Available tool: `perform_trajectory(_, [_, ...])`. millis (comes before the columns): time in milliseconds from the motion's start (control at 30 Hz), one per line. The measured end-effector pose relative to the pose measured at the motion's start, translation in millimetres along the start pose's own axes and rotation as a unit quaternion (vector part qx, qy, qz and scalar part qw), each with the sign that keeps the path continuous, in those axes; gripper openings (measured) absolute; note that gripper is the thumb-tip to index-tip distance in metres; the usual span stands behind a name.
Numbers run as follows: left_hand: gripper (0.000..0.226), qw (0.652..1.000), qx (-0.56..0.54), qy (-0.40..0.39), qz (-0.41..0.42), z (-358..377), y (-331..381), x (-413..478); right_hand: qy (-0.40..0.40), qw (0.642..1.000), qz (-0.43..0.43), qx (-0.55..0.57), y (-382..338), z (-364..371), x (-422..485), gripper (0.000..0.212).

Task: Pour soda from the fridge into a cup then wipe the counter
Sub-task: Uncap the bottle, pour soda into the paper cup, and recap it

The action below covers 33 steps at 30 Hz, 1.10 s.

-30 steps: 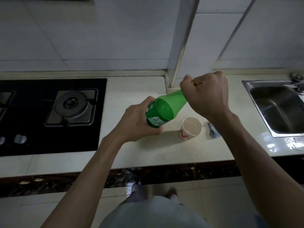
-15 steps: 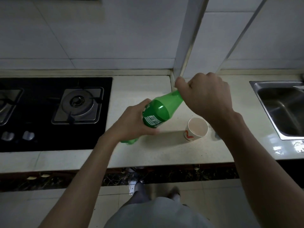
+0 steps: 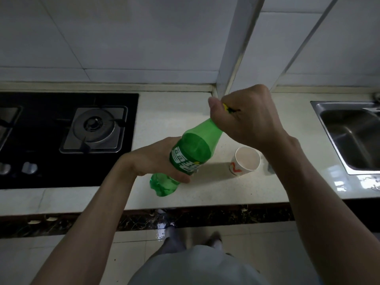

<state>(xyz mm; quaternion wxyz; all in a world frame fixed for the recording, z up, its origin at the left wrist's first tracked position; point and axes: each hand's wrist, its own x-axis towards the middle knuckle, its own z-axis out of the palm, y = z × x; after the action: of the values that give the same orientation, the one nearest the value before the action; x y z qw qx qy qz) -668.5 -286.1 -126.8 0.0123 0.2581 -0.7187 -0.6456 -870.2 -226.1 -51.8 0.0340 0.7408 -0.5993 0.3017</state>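
Mid-frame, the left hand [image 3: 156, 159] is gripping the tilted bottle [image 3: 195, 149]; the right hand [image 3: 246, 118] is grasping its cap [image 3: 225, 106], likely unscrewing. Next: lifting it clear, aiming at the cup [image 3: 245, 161].

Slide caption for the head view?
Left hand holds a tilted green soda bottle; right hand grips its cap; paper cup stands nearby.

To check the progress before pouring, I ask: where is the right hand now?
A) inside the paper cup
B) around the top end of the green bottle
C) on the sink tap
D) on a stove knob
B: the right hand curls round the cap end of the tilted green bottle, while the left hand holds its body.
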Motion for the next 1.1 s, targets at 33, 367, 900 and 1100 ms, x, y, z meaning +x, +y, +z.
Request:
perform_trajectory(33, [0.053,1.000,0.008,0.015,-0.003,-0.6,1.7,0.6,-0.009,1.000,0.025,-0.013,-0.2,0.2,0.6,0.061])
perform_trajectory(367, [0.052,0.954,0.171,0.245,0.036,16.5,-0.3,15.7,-0.028,0.958,0.246,-0.145,9.8,7.5,0.7,0.054])
perform_trajectory(900, [0.050,0.998,0.019,0.029,-0.051,13.5,8.4,32.4,-0.074,0.995,0.068,0.009,57.8,-2.0,-16.1,0.059])
perform_trajectory(1100, [0.061,0.984,-0.004,0.175,-0.042,54.7,20.8,56.7,-0.061,0.960,0.227,0.154,77.7,-24.1,-27.1,0.038])
